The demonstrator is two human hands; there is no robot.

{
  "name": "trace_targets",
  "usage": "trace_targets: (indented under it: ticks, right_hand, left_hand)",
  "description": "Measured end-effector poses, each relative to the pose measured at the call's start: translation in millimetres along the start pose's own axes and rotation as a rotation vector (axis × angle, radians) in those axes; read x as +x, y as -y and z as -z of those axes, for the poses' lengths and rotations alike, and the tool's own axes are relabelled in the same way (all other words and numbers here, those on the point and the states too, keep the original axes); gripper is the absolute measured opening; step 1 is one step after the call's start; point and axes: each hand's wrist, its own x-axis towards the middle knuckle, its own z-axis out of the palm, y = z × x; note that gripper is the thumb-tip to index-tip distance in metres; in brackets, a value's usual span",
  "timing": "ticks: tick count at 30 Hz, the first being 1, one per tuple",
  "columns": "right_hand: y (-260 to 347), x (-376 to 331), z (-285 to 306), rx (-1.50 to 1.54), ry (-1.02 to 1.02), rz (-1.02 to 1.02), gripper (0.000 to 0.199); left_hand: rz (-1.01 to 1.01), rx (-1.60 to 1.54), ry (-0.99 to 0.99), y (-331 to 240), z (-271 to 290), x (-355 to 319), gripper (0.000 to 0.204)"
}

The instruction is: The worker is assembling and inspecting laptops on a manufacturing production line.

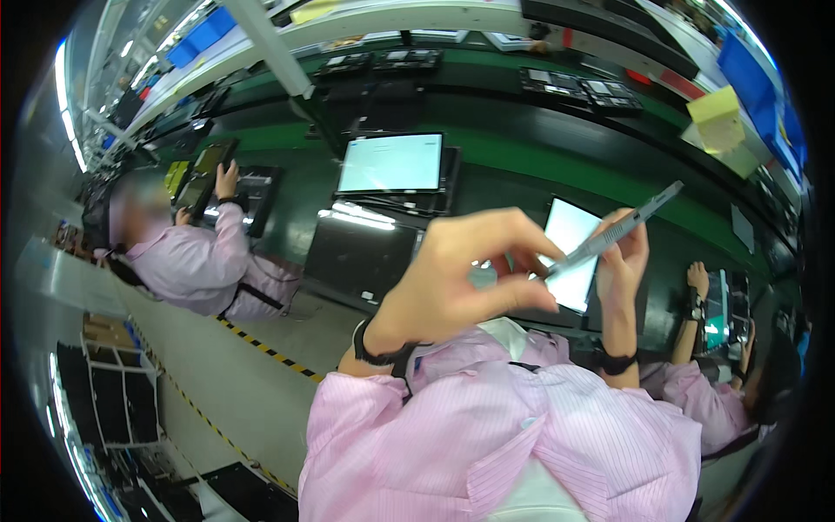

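My right hand (622,252) is raised in front of me and holds a slim grey pen (617,228) that slants up to the right. My left hand (461,278) is curled beside it, with thumb and forefinger closing around the pen's lower end. Both forearms wear pink striped sleeves (487,435) and black wrist straps. Behind the hands a lit tablet screen (570,252) lies on the green workbench (557,165), partly hidden by my fingers.
A second lit tablet (391,163) stands propped further back on dark trays. A co-worker in pink (200,261) at the left holds a device (204,174). Another co-worker's hand (698,278) works at the right. Yellow-black tape (261,348) marks the floor; a rack (113,391) stands lower left.
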Motion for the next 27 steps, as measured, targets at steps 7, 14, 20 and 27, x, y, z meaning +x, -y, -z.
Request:
trace_targets:
  ticks: [7, 14, 20, 27]
  right_hand:
    - [-48, 74, -9, 0.937, 0.886, 0.223, 0.033]
    - [-39, 45, 3, 0.81, 0.822, 0.172, 0.032]
    - [-49, 39, -29, 0.825, 0.795, 0.145, 0.031]
    - [-49, 69, -16, 0.889, 0.792, 0.099, 0.031]
  left_hand:
    - [-0.132, -0.109, 0.223, 11, -83, -1, 0.048]
    - [0.054, 0.092, 0.019, 21, -96, 8, 0.043]
    - [-0.231, 0.118, -0.019, 24, -105, 16, 0.046]
    - [-0.217, 0.256, 0.087, 14, -98, 26, 0.044]
